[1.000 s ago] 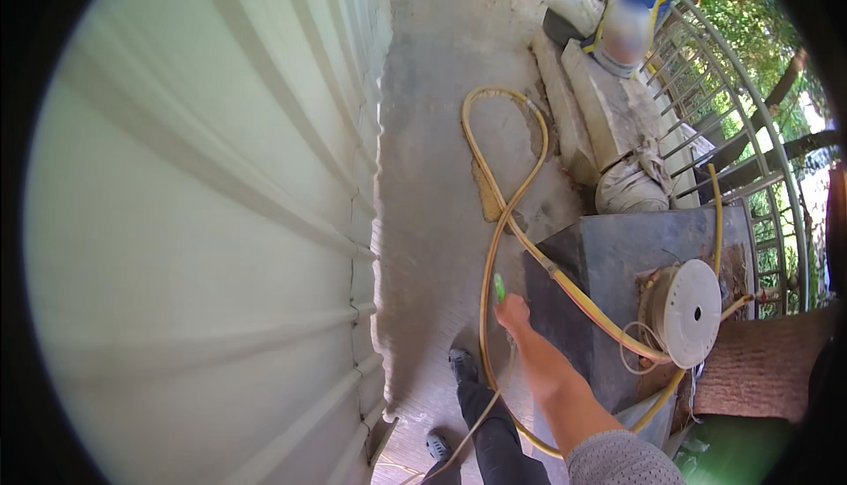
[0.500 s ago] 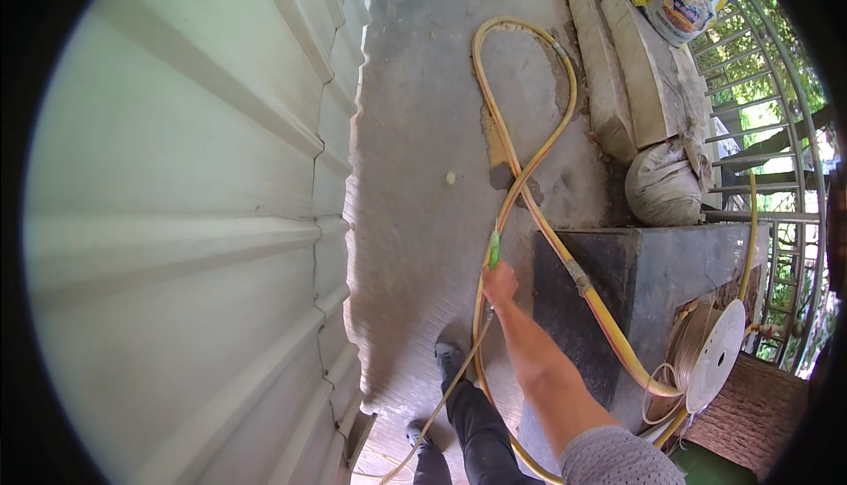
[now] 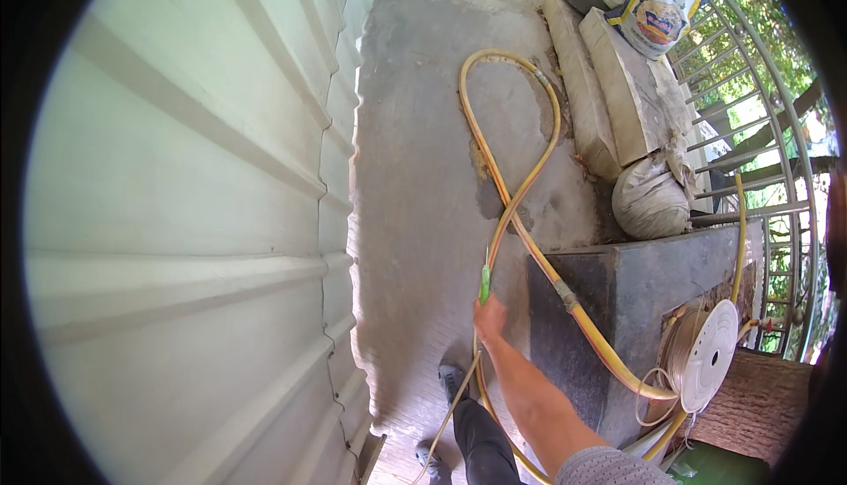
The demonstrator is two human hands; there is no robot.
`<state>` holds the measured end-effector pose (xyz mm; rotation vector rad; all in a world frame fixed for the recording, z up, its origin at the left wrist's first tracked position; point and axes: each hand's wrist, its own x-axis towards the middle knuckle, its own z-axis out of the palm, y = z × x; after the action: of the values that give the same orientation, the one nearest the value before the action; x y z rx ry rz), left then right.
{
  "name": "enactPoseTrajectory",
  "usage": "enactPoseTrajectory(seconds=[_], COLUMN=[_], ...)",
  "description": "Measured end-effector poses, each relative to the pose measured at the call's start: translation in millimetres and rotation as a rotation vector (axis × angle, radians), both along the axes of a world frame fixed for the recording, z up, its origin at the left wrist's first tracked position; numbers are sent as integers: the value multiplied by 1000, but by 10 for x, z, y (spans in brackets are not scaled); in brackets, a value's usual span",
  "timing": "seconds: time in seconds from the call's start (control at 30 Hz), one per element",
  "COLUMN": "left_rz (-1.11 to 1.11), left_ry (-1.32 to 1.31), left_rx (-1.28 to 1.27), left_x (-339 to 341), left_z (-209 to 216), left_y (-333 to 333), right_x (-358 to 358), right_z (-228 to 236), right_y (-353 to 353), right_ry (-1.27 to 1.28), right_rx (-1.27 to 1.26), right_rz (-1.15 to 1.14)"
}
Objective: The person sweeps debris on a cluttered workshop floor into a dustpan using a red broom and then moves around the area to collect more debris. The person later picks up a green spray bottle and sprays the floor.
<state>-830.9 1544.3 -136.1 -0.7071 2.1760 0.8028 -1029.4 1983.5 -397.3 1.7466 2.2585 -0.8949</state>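
Observation:
My right hand [image 3: 490, 316] is closed around a green hose nozzle [image 3: 485, 282] with a thin tip pointing away from me. From below the fist a thin beige hose [image 3: 459, 397] runs down toward my feet. Just beyond the nozzle, a thick yellow hose [image 3: 468, 101] lies on the concrete floor in a loop that crosses over itself. One of its ends leads right, over the dark block, to the reel. How far the yellow hose passes behind my hand is partly hidden. My left hand is out of the picture.
A white corrugated metal wall [image 3: 185, 176] fills the left. To the right stand a dark stone block [image 3: 573, 335], a white reel [image 3: 708, 357] of tubing, a tied sack [image 3: 651, 201], pale beams [image 3: 622, 88], a printed bag [image 3: 662, 13] and a metal railing [image 3: 776, 123].
My view has shifted, so the hose loop and beams sit lower and slightly left. My right hand, still around the nozzle, appears a little lower and further left.

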Motion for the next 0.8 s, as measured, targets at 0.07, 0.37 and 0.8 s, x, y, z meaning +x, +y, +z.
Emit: enactPoseTrajectory(seconds=[0.07,0.37,0.8], left_rz=[-5,-18,2], left_ry=[4,-6,-29], left_rx=[3,-4,-6], left_x=[-15,-24,-11], left_z=[-11,-42,-41], left_y=[-14,-45,-99], right_x=[-16,-332,-450], right_z=[49,-148,-318], right_y=[-30,-2,21], right_ry=[36,29,69], right_rx=[-5,-58,-15], right_rz=[-25,24,-61])
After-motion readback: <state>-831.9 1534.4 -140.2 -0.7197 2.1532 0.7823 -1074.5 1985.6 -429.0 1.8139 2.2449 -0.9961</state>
